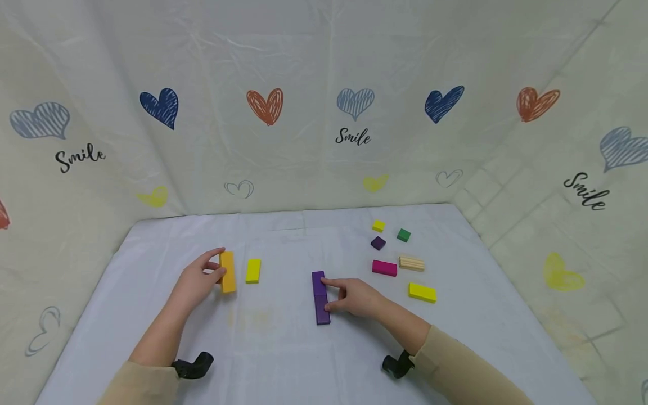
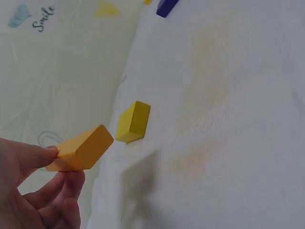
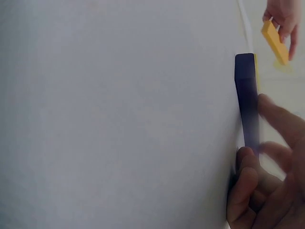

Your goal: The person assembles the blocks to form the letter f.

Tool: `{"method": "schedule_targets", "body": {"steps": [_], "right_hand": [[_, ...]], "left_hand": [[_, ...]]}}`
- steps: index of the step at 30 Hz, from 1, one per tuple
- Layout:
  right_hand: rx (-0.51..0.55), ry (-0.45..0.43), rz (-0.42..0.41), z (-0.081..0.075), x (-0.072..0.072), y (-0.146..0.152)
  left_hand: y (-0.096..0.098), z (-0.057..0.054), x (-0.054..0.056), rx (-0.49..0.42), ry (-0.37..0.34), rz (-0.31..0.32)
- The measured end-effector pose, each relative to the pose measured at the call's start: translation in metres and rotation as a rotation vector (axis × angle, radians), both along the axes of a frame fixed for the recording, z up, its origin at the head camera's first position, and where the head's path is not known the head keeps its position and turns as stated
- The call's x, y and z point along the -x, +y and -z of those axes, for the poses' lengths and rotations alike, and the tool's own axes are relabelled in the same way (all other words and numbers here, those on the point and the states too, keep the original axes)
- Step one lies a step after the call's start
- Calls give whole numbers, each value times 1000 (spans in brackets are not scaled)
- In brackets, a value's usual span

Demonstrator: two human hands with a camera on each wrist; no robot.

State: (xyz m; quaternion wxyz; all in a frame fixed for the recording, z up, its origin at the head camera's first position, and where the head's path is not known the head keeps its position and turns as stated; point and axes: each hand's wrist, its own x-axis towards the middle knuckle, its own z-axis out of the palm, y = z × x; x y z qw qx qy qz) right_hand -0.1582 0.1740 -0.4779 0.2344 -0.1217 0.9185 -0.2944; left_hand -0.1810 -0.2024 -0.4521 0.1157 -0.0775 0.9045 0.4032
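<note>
My left hand (image 1: 194,281) pinches an orange block (image 1: 228,272) between thumb and fingers; in the left wrist view the orange block (image 2: 82,149) is held above the cloth. Just to its right lies a yellow block (image 1: 253,271). At the middle of the table two purple blocks (image 1: 321,298) lie end to end in a line, a seam showing between them. My right hand (image 1: 356,298) touches their right side, index finger near the far end and thumb lower down, spread apart. In the right wrist view its other fingers are curled beside the purple block (image 3: 248,100).
To the right lie a magenta block (image 1: 385,268), a ridged wooden block (image 1: 412,263) and another yellow block (image 1: 422,292). Farther back are small yellow (image 1: 378,225), green (image 1: 403,235) and dark purple (image 1: 378,243) pieces. A white cloth covers the table (image 1: 283,360); a printed curtain (image 1: 304,169) stands behind.
</note>
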Motion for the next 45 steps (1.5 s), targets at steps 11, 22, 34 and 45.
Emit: {"method": "schedule_targets", "body": {"steps": [11,22,34,45], "right_hand": [[-11,6,-2,1,0,2],[-18,-9,3,1,2,0],[-44,14,-11,2,3,0],[-18,17,-14,2,2,1]], "left_hand": [[54,2,28,-186,43,-4],[114,15,55,-337,90,1],[155,34,68,-349,145,69],[172,46,72,-304,158,126]]}}
